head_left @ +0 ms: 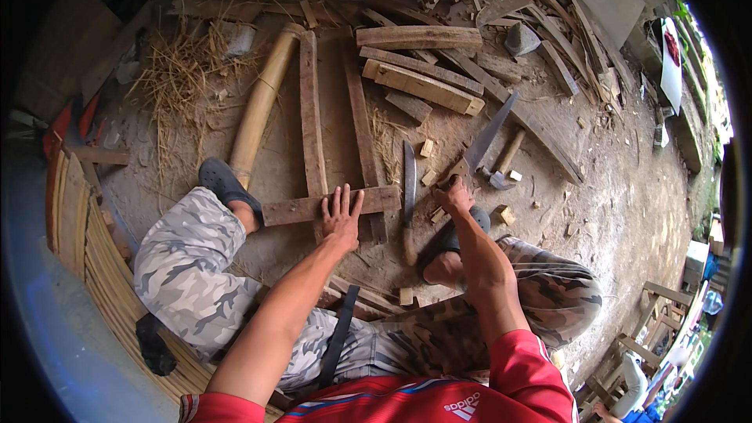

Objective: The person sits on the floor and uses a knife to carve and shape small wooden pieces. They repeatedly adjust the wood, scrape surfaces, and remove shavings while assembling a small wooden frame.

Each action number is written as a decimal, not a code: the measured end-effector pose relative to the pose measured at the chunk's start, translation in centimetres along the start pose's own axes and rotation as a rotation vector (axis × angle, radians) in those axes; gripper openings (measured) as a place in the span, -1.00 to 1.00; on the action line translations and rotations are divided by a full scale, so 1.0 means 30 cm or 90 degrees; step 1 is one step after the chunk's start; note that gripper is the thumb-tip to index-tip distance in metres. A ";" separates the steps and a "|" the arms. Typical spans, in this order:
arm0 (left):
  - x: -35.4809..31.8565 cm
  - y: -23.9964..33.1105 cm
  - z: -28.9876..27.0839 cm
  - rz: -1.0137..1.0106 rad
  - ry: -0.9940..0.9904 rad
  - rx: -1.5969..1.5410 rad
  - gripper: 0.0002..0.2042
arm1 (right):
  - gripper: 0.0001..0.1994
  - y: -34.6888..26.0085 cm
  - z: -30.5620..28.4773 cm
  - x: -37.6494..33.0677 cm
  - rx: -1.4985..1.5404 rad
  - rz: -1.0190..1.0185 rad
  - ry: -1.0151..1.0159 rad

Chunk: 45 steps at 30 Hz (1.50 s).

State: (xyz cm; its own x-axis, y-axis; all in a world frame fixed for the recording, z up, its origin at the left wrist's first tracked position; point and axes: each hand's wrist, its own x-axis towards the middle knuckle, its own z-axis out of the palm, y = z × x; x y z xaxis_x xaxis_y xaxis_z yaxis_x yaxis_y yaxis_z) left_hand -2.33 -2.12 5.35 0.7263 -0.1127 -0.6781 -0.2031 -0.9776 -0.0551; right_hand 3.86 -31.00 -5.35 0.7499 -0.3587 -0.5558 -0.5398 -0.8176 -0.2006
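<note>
My left hand (341, 218) lies with fingers spread on a short wooden crosspiece (294, 210). That crosspiece rests across two long wooden bars (312, 117) running away from me on the ground. My right hand (456, 197) is closed round the handle of a handsaw (490, 133), whose blade points away and to the right. Just right of the saw lies a hammer (511, 152) with a wooden handle. A machete (410, 188) with a wooden grip lies between my hands, touching neither.
A thick bamboo pole (265, 110) lies left of the bars, beside straw (192, 66). Several timber pieces (423, 86) are stacked ahead, with a scrap pile (548, 23) behind. Small offcuts (427, 148) surround the saw. My sandalled feet flank the work. Another person (630, 392) is partly visible lower right.
</note>
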 end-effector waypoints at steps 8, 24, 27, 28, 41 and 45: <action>-0.002 -0.004 0.009 -0.004 0.018 0.037 0.25 | -0.19 -0.047 -0.098 -0.080 0.127 0.117 0.028; -0.010 -0.105 -0.007 0.103 0.044 -0.163 0.11 | -0.80 -0.344 -0.950 -0.255 0.803 -0.061 -0.263; -0.005 -0.084 0.009 0.079 0.093 -0.161 0.08 | -0.78 -0.415 -1.048 -0.411 0.825 -0.244 -0.306; -0.001 -0.081 0.014 0.070 0.112 -0.133 0.07 | -0.78 -0.433 -1.060 -0.457 0.832 -0.239 -0.289; 0.172 -0.022 0.167 -0.045 0.306 0.090 -0.40 | -0.74 -0.240 -0.937 -0.894 0.812 -0.189 -0.272; 0.177 -0.053 0.139 -0.008 0.296 0.090 -0.54 | -0.76 -0.185 -0.885 -0.896 0.832 -0.157 -0.274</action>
State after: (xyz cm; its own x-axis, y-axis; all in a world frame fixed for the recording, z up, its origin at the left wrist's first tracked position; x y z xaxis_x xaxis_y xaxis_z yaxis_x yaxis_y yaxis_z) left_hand -0.89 -0.43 -1.22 0.9392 -0.2000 -0.2791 -0.2563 -0.9493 -0.1821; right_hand -3.15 -28.78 32.12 0.8303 0.0899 -0.5500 -0.5531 0.2540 -0.7934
